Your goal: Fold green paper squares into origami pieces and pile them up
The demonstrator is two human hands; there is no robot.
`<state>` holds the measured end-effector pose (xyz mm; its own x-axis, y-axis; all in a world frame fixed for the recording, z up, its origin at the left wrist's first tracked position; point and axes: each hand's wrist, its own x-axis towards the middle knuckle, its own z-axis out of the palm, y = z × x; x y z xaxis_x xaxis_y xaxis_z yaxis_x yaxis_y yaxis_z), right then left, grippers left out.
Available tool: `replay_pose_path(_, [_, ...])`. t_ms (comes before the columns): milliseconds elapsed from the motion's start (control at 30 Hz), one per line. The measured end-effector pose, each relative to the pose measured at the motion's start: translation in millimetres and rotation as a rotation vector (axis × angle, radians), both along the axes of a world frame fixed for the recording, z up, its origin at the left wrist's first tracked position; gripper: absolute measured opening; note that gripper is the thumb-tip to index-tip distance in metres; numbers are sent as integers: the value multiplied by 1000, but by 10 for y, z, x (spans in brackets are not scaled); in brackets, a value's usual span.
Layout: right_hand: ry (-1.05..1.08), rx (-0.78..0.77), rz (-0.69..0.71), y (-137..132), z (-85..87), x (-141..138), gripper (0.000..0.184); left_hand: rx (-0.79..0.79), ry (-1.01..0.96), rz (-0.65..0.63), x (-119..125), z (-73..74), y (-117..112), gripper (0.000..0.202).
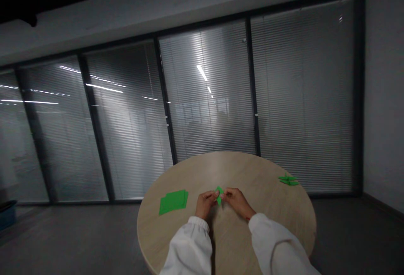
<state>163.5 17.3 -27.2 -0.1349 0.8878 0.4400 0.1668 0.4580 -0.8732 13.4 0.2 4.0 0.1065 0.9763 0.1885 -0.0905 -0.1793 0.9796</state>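
Pinching blurred green paper (219,192) — left hand (204,204); right hand (235,201).

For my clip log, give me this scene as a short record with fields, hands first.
left hand: pinches the small folded green paper
right hand: pinches the same piece from the other side
table: round, light wood
left of hands: stack of flat green sheets
far right edge: folded green figures
background: glass wall, blinds shut
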Motion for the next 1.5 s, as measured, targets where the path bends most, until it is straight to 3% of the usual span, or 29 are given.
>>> replay_pose_path(200, [-3,-15,80,-49,-5,-62,28,-24,-74,-24,-5,-31,21,39])
replay_pose_path(400, [-17,-42,87,-29,-38,-56,26,45,3,-27,-5,-73,40,41])
replay_pose_path(600, [-89,-104,115,-66,-44,-81,22,130,59,141,-65,-100,100,44])
replay_pose_path(700, [-109,9,-40,-116,11,-86,12,76,-15,178,-111,-117,137,42])
replay_pose_path(767, [-122,163,-137,-153,65,-76,24,13,-75,142,-128,-140,157,37])
replay_pose_path(900, [-238,337,-85,-184,120,-57,37,-95,-142,46,-119,-190,185,27])
replay_pose_path(1067, [-338,349,-117,-128,60,-46,30,-121,-156,-33,-74,-220,201,36])
replay_pose_path(1400, [-196,323,-72,-53,17,-33,6,-94,-38,59,-81,-203,180,44])
replay_pose_path(1500, [-182,309,-53,-63,30,-32,14,-102,-42,47,-65,-198,169,42])
